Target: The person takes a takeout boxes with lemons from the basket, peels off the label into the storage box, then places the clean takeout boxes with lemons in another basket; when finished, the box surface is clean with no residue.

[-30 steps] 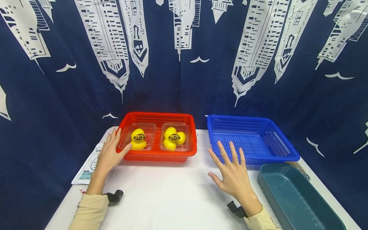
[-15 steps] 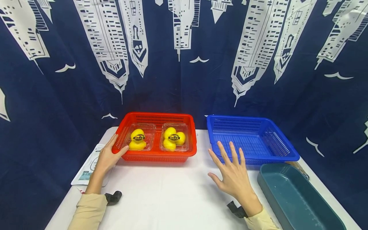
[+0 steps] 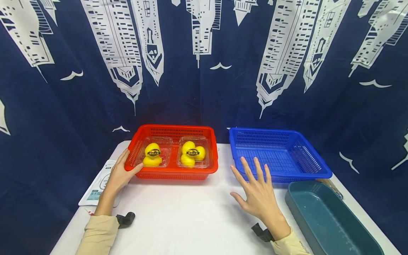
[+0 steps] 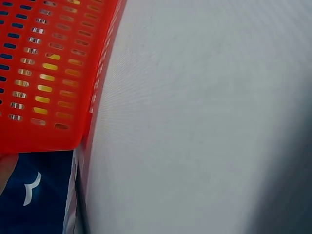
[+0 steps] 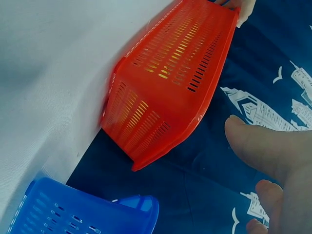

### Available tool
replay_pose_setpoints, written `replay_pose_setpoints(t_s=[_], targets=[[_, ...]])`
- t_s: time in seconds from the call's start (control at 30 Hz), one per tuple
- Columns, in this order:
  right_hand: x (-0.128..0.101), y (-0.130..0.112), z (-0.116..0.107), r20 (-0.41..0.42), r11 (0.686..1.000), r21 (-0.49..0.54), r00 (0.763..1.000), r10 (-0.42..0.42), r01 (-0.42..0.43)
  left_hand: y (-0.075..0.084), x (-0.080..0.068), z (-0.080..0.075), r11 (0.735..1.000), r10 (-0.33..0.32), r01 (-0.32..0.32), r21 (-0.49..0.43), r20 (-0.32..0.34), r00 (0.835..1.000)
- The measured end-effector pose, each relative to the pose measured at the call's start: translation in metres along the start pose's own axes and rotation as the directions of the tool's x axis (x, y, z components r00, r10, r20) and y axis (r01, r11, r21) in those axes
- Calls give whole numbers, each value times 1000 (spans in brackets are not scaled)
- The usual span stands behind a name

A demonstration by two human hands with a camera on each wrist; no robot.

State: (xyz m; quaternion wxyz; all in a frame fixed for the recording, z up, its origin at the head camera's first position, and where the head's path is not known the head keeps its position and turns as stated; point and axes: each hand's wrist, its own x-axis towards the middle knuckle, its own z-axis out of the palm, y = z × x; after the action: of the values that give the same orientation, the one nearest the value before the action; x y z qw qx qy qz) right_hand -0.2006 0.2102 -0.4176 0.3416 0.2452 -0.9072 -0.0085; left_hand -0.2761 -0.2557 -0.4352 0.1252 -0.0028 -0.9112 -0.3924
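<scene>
The left hand (image 3: 119, 174) grips the near left corner of the red basket (image 3: 173, 173), thumb over the rim and fingers against the outer wall. The basket sits on the white table (image 3: 188, 216) toward its far left side and holds two clear boxes of yellow fruit: the left box (image 3: 154, 151) near the held corner, the right box (image 3: 193, 152) beside it. The right hand (image 3: 259, 193) is spread flat with fingers apart, holding nothing, hovering at the near edge of the blue basket (image 3: 280, 156), which stands just right of the red one. A dark teal tray (image 3: 331, 226) lies at the near right. A printed sheet (image 3: 97, 186) lies under the left wrist
</scene>
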Motion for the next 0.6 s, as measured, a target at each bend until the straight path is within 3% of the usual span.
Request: replay_pose_setpoints(t_s=[0.33,0.6], targets=[[1,0,1,0,1000,13,1000,-5,5,1,1,-1,1000,-25,26,-16,40,999],[0,-1,1,46,1000,4,999,0,0,1,1,0,999,-42,43,-20,51,998]])
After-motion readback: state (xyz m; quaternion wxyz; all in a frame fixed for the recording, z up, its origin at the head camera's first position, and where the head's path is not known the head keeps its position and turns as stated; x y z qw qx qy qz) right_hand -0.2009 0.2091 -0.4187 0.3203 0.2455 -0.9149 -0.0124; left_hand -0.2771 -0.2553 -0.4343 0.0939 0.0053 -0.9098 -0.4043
